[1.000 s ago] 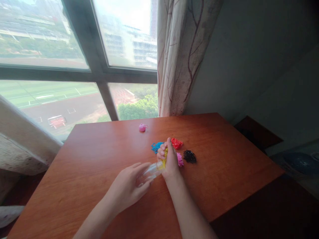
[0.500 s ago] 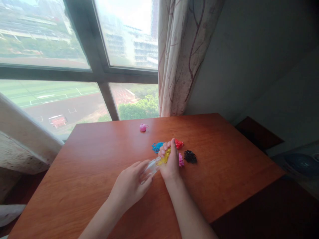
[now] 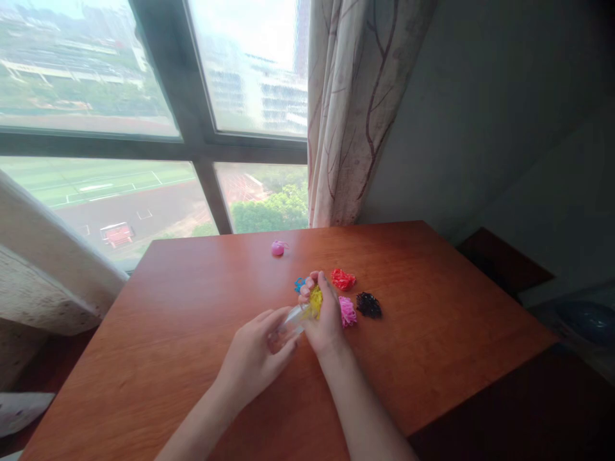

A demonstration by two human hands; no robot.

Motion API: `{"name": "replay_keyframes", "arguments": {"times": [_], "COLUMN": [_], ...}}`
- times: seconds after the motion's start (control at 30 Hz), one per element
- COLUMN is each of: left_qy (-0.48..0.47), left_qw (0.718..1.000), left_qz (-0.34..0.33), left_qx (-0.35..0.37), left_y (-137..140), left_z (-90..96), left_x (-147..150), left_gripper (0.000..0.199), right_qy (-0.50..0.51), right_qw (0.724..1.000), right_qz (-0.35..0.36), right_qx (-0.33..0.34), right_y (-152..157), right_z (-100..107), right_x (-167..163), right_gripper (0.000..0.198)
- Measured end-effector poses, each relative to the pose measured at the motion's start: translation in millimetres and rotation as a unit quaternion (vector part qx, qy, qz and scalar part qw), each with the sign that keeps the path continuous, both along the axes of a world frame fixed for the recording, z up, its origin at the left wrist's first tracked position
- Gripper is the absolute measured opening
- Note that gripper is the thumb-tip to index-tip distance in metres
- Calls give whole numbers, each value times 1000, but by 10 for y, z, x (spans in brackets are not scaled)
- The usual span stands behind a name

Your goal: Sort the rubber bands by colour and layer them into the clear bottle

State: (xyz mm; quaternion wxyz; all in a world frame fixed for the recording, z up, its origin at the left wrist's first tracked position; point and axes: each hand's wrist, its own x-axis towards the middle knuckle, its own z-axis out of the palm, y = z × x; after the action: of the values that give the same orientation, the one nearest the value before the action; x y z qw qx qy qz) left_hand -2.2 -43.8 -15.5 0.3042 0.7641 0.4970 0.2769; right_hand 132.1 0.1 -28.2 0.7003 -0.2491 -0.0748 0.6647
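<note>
My left hand point(image 3: 257, 352) is wrapped round a clear plastic container point(image 3: 291, 322), tilted with its mouth toward my other hand. A bunch of yellow rubber bands point(image 3: 315, 302) sits in my cupped right hand point(image 3: 325, 320), its fingers curled round them at the container's mouth. Close by on the table lie a red bunch of bands point(image 3: 343, 279), a pink bunch point(image 3: 347, 312) and a black bunch point(image 3: 368, 305). My right fingers partly hide a blue bunch point(image 3: 300, 284).
A small round pink object point(image 3: 277, 248) with a thin loop stands near the far edge of the wooden table point(image 3: 202, 288). Beyond that edge are a window point(image 3: 196, 147) and a patterned curtain point(image 3: 355, 115).
My right hand has shifted slightly left and closer to the container, uncovering more of the red and pink bunches. More of the blue bunch is now covered. My left hand keeps its grip.
</note>
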Motion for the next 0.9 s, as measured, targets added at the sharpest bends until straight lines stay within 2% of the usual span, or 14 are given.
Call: {"name": "replay_keyframes", "arguments": {"times": [0.2,0.43,0.57,0.9], "left_qy": [-55,-63,-50,12], "left_qw": [997,995,997,999], "left_qz": [17,10,11,13], "left_qx": [-45,-72,-51,26], "left_y": [12,3,-14,-16], "left_z": [-6,-14,5,29], "left_x": [19,20,28,-1], "left_gripper": [30,31,31,23], "right_qy": [-24,-67,-69,-54], "right_qw": [999,997,996,999], "right_qz": [-8,-46,-46,7], "right_qx": [27,15,-16,4], "right_y": [0,9,10,4], "right_z": [-17,-51,-37,-35], "right_x": [-39,-76,-64,-53], "right_gripper": [21,26,31,28]}}
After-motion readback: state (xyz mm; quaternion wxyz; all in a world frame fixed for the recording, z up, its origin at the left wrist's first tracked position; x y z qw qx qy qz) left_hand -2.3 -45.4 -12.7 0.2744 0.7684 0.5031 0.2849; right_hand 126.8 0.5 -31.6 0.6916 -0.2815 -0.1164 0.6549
